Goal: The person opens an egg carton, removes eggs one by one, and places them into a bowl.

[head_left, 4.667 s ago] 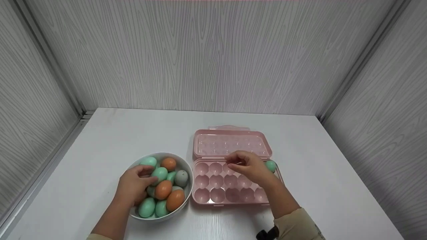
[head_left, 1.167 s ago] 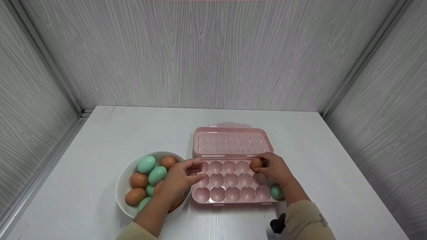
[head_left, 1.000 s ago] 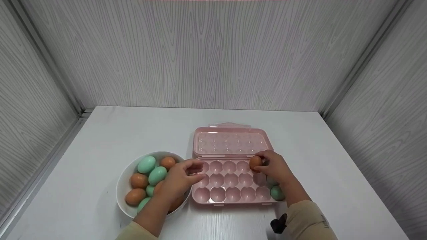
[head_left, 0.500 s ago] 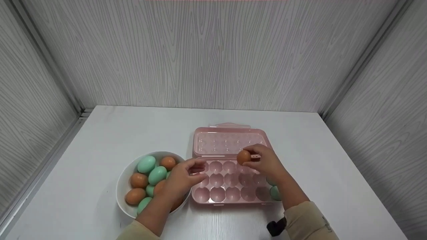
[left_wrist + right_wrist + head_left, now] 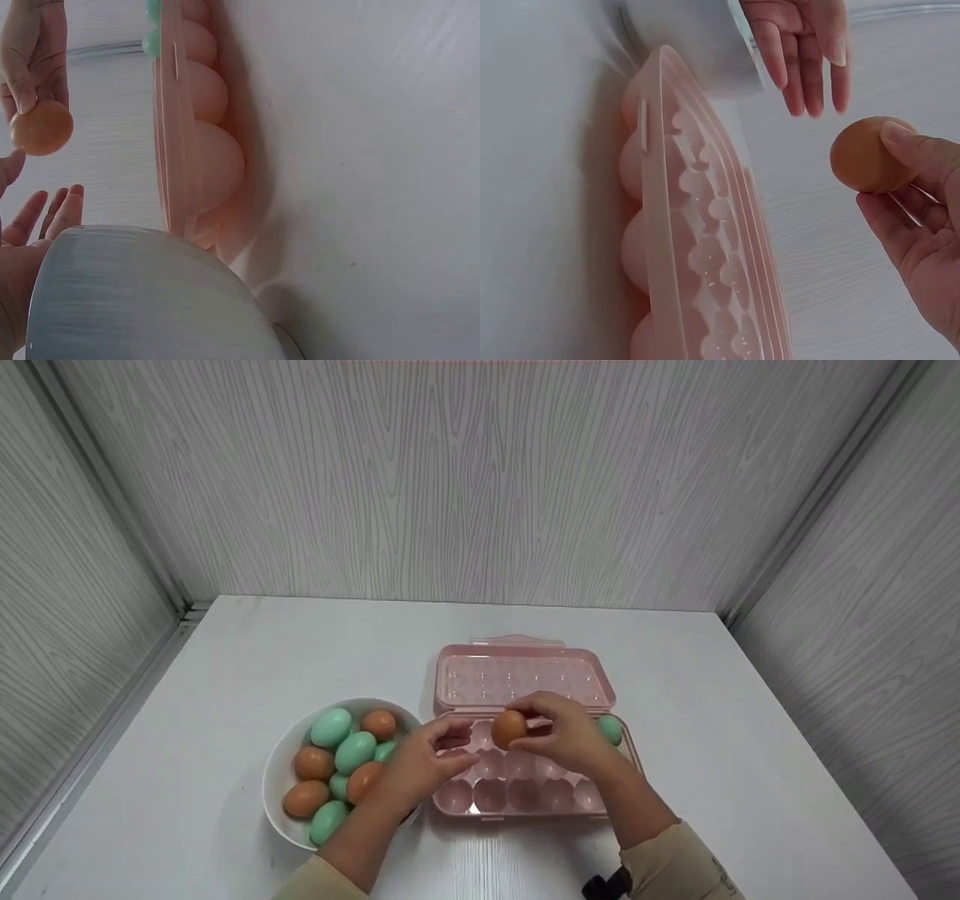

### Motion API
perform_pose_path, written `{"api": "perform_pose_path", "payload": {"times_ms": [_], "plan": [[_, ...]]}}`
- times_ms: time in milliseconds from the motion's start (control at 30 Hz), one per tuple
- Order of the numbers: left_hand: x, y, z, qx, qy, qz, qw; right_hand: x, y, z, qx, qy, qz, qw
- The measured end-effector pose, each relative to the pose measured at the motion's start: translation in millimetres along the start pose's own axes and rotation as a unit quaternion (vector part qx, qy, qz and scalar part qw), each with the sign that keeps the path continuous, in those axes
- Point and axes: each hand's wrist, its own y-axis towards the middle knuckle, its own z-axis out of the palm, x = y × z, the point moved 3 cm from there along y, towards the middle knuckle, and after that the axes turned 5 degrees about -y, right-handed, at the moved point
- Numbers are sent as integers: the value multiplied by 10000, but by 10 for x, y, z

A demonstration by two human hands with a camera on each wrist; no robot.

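A brown egg is pinched between the thumb and fingers of my right hand, above the pink egg carton. Facing it from the left, my left hand holds nothing, its fingers extended over the carton's left edge. In the right wrist view the egg is close to the left fingertips but apart from them. Green eggs such as this one sit in the carton's right column, partly hidden by my right arm. The white bowl beside the carton holds several green and brown eggs, partly covered by my left forearm.
The carton's clear-clasped lid lies open at the back. A white table carries everything, with grey wood-grain panels behind and at both sides. A black device is strapped at my right wrist.
My right hand has lifted the brown egg from above the carton's back right and carried it left toward my left hand. Earlier, my left hand moved from the bowl's eggs to the carton's left edge.
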Motion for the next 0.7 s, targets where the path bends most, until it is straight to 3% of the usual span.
{"api": "perform_pose_path", "payload": {"times_ms": [167,400,500,700], "plan": [[125,77,22,52,45,215,9997,-15,31,161,225,-57,71,9997],[73,45,76,161,399,549,9976,65,67,276,336,194,228,9990],[47,41,93,71,506,738,9960,95,74,281,316,258,255,9988],[6,33,97,-165,787,772,9938,138,81,283,294,270,275,9988]]}}
